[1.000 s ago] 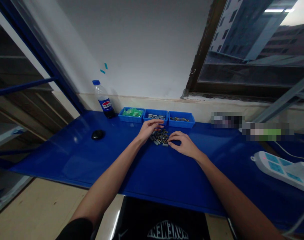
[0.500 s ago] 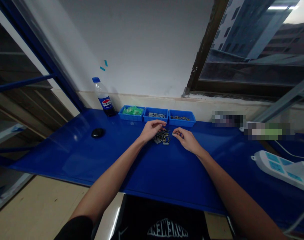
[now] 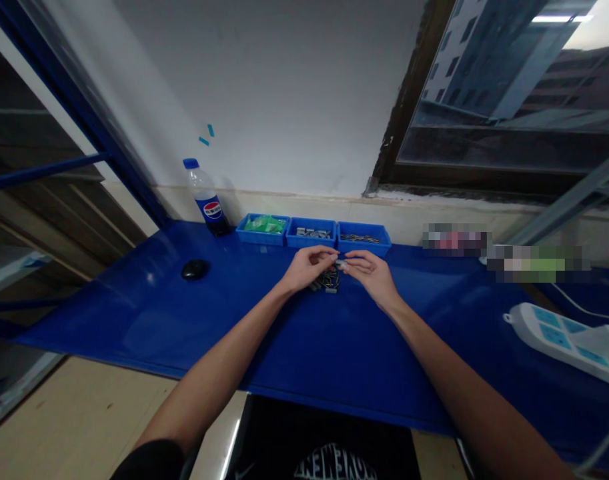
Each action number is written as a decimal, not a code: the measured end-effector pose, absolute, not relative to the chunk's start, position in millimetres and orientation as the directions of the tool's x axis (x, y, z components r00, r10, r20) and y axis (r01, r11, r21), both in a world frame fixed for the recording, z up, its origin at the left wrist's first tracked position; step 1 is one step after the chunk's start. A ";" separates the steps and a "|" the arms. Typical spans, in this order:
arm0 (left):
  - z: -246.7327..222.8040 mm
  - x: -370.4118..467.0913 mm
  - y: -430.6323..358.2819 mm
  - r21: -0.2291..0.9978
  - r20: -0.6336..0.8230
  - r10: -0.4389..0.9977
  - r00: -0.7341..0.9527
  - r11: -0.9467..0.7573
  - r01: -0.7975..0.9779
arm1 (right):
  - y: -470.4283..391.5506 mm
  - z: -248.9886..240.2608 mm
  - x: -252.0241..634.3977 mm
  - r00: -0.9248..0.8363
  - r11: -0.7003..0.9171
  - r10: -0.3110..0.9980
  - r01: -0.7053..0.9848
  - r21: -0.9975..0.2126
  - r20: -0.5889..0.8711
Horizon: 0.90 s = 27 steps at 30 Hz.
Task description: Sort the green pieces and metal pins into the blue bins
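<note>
Fingertips of both hands meet above a pile of small metal pieces (image 3: 330, 281) on the blue table. My left hand (image 3: 307, 267) is pinched at the left end of a small light-grey piece (image 3: 341, 264). From the other side my right hand (image 3: 371, 272) pinches the same piece. Beneath and between the hands, the pile shows brass-coloured pins and grey cylinders, partly hidden by my left hand.
Three blue bins stand along the wall, with green packets (image 3: 265, 225), grey parts (image 3: 313, 233) and metal pins (image 3: 360, 238). A cola bottle (image 3: 212, 210), a black mouse (image 3: 195, 269) and a white power strip (image 3: 559, 333) are on the blue table (image 3: 304, 353).
My right hand has moved left and my left hand slightly right, so their fingertips now come together. A small grey piece now shows between them.
</note>
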<state>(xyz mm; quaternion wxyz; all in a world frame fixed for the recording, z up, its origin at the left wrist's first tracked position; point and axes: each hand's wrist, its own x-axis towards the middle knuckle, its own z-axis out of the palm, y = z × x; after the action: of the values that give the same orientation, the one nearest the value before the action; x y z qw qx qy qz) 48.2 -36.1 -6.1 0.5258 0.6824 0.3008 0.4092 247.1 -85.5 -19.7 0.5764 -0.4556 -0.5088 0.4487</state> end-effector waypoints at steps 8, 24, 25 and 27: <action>-6.5 49.5 -36.0 0.987 0.127 0.905 0.406 -0.074 -0.144 | -87.2 -22.8 243.7 0.077 0.212 0.975 -0.009 -0.977 0.211; 1.8 15.9 -12.4 0.875 0.348 0.895 0.278 -0.417 0.247 | -105.9 -19.5 245.3 -0.340 0.557 0.826 0.611 -0.563 0.449; 4.8 9.3 -16.1 0.798 0.321 0.875 0.361 -0.456 0.394 | -107.5 -19.2 244.0 -0.387 0.580 0.813 0.614 -0.536 0.436; 10.0 -2.8 -22.3 0.619 0.259 0.824 0.503 -0.541 0.569 | -108.1 -21.1 241.6 -0.436 0.600 0.799 0.614 -0.512 0.414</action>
<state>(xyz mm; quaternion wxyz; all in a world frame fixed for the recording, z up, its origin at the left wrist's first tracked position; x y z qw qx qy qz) -2.8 -22.3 10.0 0.2347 0.8346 0.4173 0.2723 241.6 -108.1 -21.1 0.3208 -0.4233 -0.8349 0.1442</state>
